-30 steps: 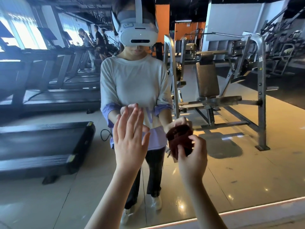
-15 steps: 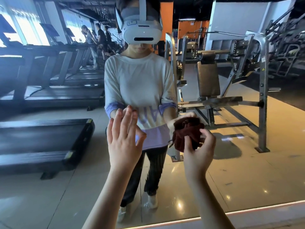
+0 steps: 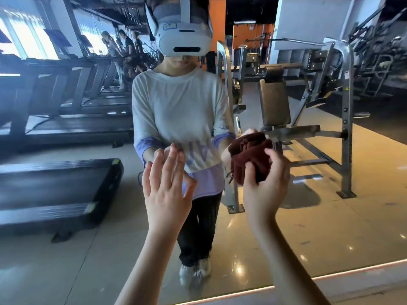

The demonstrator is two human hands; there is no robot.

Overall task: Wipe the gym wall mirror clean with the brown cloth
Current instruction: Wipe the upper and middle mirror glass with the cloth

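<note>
The person stands facing the wall mirror [image 3: 66, 249] with both arms raised towards the glass. The right hand [image 3: 265, 192] grips the brown cloth [image 3: 248, 157]: fingers and thumb are curled round it from below and behind, and the cloth is bunched into a compact wad, with a few loose threads hanging at its left edge. The wad sits at about waist height of the reflected figure, right of centre, very close to the glass; whether it already presses on the surface cannot be told from this angle. The left hand [image 3: 165, 190] holds nothing. Its fingers are straight and lightly spread, palm towards the mirror, and the tips appear to meet their own reflection, though contact is not certain. The glass reflects treadmills [image 3: 55, 183] at the left and a weight bench [image 3: 275, 102] at the right. Judged from this layout, the step in hand is bringing the cloth up to the glass, and little of the wiping looks done. The next move calls for flat, firm pressure of the wad on the surface, followed by overlapping strokes. A looser, more open fold would likely cover more glass per pass.
</note>
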